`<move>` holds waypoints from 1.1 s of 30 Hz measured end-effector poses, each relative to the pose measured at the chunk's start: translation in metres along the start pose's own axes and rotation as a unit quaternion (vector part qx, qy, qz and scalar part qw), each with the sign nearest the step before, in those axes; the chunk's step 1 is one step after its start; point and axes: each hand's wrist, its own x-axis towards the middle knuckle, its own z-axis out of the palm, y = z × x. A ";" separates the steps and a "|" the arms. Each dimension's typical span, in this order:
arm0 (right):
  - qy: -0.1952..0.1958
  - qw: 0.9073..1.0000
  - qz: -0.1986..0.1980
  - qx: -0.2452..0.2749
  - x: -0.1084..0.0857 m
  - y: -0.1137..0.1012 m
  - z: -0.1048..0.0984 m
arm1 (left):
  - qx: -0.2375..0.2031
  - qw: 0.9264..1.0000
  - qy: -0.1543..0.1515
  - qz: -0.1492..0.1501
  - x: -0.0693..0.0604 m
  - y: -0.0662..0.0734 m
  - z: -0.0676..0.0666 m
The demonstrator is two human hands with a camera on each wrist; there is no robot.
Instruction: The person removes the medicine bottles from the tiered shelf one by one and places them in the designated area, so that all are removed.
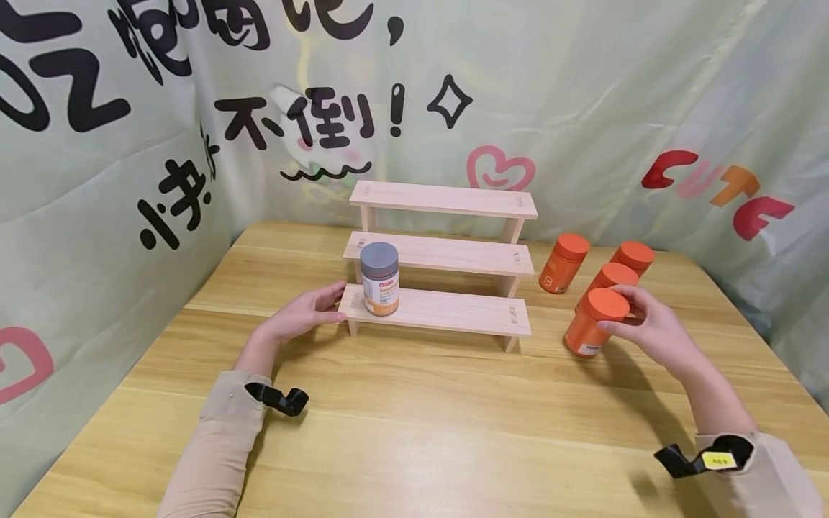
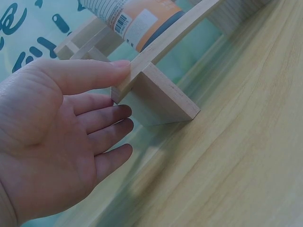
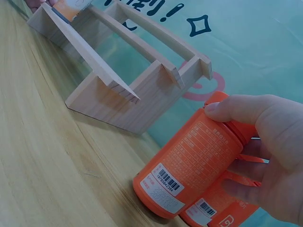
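Note:
A three-tier wooden display stand [image 1: 447,311] stands on the table. On the left of its lowest step is a white and orange bottle with a grey lid [image 1: 380,279]. My left hand [image 1: 301,313] touches the left end of that step, the thumb against its edge and the other fingers fairly straight in the left wrist view. At the right, my right hand [image 1: 654,327] grips the nearest orange bottle [image 1: 586,332] at its lid, between thumb and fingers. The right wrist view shows this bottle [image 3: 189,161] tilted, with a barcode label near its base.
Behind the gripped bottle are more orange bottles: one [image 1: 563,265] nearer the stand, one [image 1: 617,273] right behind it and another [image 1: 635,255] farther back. A printed cloth [image 1: 583,93] hangs along the table's [image 1: 421,424] back and left side.

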 end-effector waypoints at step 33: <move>-0.010 0.999 0.012 0.037 -0.003 0.007 0.000 | 0.006 1.000 0.000 -0.006 -0.001 0.000 0.000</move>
